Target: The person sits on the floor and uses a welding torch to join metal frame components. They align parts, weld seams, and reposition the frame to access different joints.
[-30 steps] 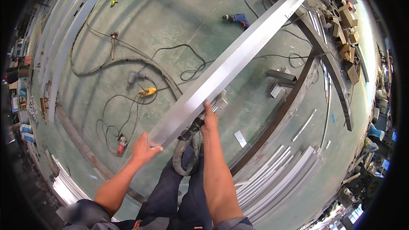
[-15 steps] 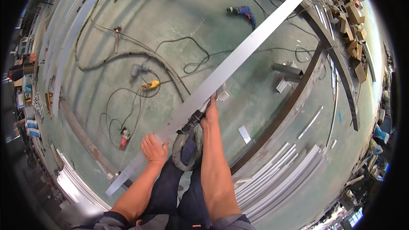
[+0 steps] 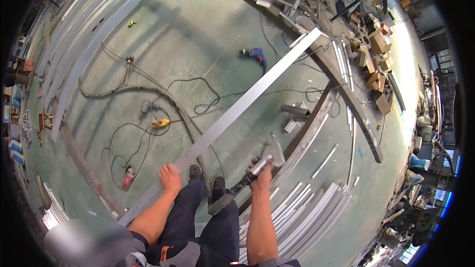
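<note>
A long, flat silver metal bar (image 3: 247,101) runs slantwise from beside my left leg to the far right. My left hand (image 3: 170,178) is closed over its near part, fingers curled at the edge. Off to the right of the bar, my right hand (image 3: 262,178) grips a silver and black hand tool (image 3: 258,166) with a pale, blurred head. A thick grey hose (image 3: 221,204) joins the tool's rear end and bends down by my right leg. The tool is apart from the bar.
Dark steel beams (image 3: 354,113) frame the floor. A blue drill (image 3: 256,55), a hammer (image 3: 129,68), a yellow power tool (image 3: 160,123) and a red grinder (image 3: 128,178) lie among loose cables. Silver profiles (image 3: 307,225) are stacked at the lower right; cardboard boxes (image 3: 378,81) stand beyond.
My right hand has drawn the tool away from the bar, to the right. My left hand stays on the bar, its fingers now more curled. The whole view has shifted.
</note>
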Tool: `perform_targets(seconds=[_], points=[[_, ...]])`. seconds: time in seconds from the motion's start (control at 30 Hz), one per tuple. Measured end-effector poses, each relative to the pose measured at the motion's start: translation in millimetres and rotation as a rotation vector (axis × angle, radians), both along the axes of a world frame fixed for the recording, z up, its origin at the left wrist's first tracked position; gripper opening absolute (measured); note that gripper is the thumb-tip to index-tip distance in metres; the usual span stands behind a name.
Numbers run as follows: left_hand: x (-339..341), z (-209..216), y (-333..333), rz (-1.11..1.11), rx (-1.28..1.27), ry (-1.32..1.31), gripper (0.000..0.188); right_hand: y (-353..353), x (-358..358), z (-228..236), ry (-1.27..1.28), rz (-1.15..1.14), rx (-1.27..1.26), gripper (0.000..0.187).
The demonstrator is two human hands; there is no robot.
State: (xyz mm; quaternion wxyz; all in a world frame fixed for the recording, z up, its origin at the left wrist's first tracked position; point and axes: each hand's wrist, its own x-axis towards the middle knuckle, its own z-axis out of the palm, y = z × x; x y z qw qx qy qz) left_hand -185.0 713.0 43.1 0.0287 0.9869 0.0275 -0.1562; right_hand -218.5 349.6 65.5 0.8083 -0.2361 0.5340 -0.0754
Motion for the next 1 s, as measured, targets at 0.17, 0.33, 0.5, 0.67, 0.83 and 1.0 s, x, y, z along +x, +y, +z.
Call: perform_targets(seconds=[0.17, 0.33, 0.5, 0.67, 0.83, 1.0], points=[[56, 11, -42, 0.048, -0.143, 0.289, 0.066, -73, -16, 128, -0.167, -0.125, -0.096, 0.063], [156, 15, -179, -0.102, -0.246, 0.309, 0.065, -129, 1, 189, -0.212, -0.109, -0.245, 0.067], [267, 11, -355, -0.158, -0.301, 0.201, 0.062, -201, 61, 159, -0.294, -0.036, -0.223, 0.073], [361, 9, -513, -0.144, -0.325, 0.055, 0.071, -305, 137, 126, -0.249, 0.015, -0.187, 0.08], [382, 0, -555, -0.092, -0.162, 0.019, 0.069, -394, 182, 143, -0.213, -0.011, -0.133, 0.08], [373, -1, -553, -0.131, -0.121, -0.048, 0.066, -463, 231, 187, -0.248, -0.082, -0.144, 0.08]])
